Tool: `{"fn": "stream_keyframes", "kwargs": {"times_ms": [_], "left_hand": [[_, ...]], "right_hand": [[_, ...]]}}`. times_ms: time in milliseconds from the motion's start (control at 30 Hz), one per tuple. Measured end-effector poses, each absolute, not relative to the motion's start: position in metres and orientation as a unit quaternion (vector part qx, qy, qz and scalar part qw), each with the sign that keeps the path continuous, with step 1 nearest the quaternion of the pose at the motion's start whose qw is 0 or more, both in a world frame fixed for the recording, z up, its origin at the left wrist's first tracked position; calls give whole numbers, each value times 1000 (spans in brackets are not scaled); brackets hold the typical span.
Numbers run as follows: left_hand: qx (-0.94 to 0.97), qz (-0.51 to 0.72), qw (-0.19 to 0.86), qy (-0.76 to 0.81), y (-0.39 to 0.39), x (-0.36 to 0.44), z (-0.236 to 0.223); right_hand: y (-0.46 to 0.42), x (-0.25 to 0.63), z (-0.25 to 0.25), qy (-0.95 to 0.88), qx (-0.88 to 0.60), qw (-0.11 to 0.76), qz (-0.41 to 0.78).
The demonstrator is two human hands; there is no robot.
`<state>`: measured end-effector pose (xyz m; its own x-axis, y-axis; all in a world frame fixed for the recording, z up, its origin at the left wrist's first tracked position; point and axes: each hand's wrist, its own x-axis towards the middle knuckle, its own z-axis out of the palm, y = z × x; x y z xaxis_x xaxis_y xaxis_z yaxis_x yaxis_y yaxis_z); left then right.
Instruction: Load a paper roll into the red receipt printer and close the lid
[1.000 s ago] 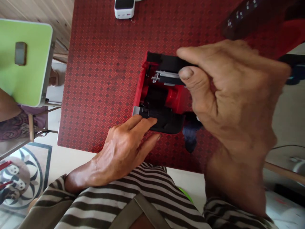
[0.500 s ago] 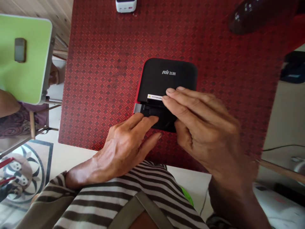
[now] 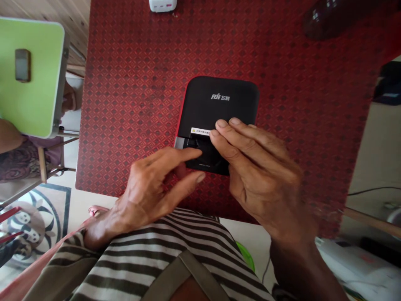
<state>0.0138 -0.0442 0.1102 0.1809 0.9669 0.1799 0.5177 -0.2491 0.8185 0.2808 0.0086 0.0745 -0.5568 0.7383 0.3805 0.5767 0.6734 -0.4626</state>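
A black receipt printer (image 3: pixel 224 110) with red sides, a FEIE logo and a small white warning label lies flat on the red patterned table (image 3: pixel 131 104). My left hand (image 3: pixel 156 188) is at the printer's near left part, beside a grey side piece (image 3: pixel 179 143). Its index finger reaches over the dark recessed area, and the thumb is spread apart just off the near edge. Across the right side of the printer lies my right hand (image 3: pixel 260 171), fingers together on top and thumb by the near right corner. It covers part of the label and the printer's right edge.
A white device (image 3: pixel 163 5) stands at the table's far edge, and a dark rounded object (image 3: pixel 326 21) at the far right. To the left, a green table (image 3: pixel 37 100) bears a phone (image 3: pixel 23 65). Another person's arm (image 3: pixel 9 125) is beside it.
My left hand has shifted left and toward me, its index finger and thumb spreading wider, so more of the printer's near edge shows. My right hand stays on the printer.
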Motion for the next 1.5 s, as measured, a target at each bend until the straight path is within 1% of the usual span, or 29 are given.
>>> {"fn": "stream_keyframes", "kwargs": {"times_ms": [167,300,533,633,700,767,867,933,1067,1300,1500], "left_hand": [[588,436,277,622,-37,0,104],[558,461,259,639,-33,-9,88],[541,446,327,634,-39,-8,84],[532,451,338,632,-37,-8,76],[523,461,345,629,-32,-10,65],[502,468,361,631,-27,-11,53],[486,458,415,618,-22,-9,39],[487,452,447,599,-21,-4,36],[497,446,465,582,-23,5,38],[508,445,448,586,-19,9,39],[520,431,437,595,-22,13,44]], "right_hand": [[5,276,71,-869,-387,279,131],[3,275,67,-870,-389,281,117],[10,276,72,-868,-377,304,109],[13,279,78,-840,-396,358,92],[10,285,75,-791,-446,412,76],[3,290,66,-716,-524,447,113],[-14,291,50,-628,-609,439,206],[-26,285,42,-625,-607,430,236],[-40,271,35,-636,-585,442,241],[-43,275,30,-655,-561,437,254],[-45,272,28,-647,-557,452,260]]}}
